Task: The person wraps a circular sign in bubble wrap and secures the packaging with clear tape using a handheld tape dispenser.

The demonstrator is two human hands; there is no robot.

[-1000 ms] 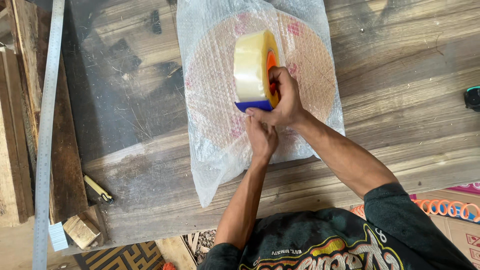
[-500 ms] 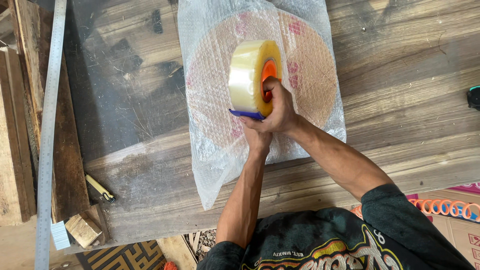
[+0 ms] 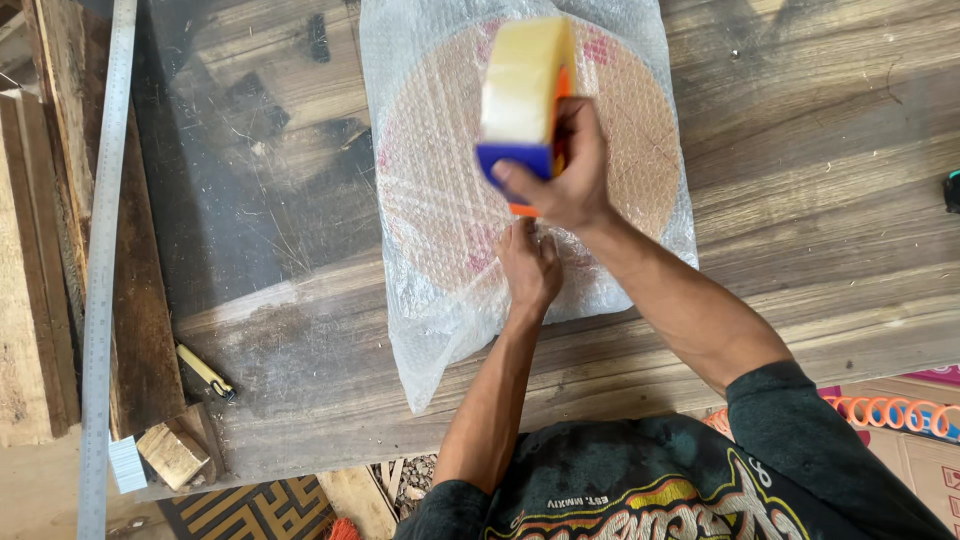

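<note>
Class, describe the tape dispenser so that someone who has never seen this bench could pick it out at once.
Start at the wooden table and find the bubble-wrapped round item lying on it. Above that parcel, the right hand holds the tape dispenser, while the left hand presses the wrap below. It alone carries a thick roll of pale yellowish tape on a blue and orange frame.

Soft, even daylight, sharp view

Light glints off the bubble wrap; a dark shadowed patch lies on the wooden table at left; the tape roll looks slightly blurred.
</note>
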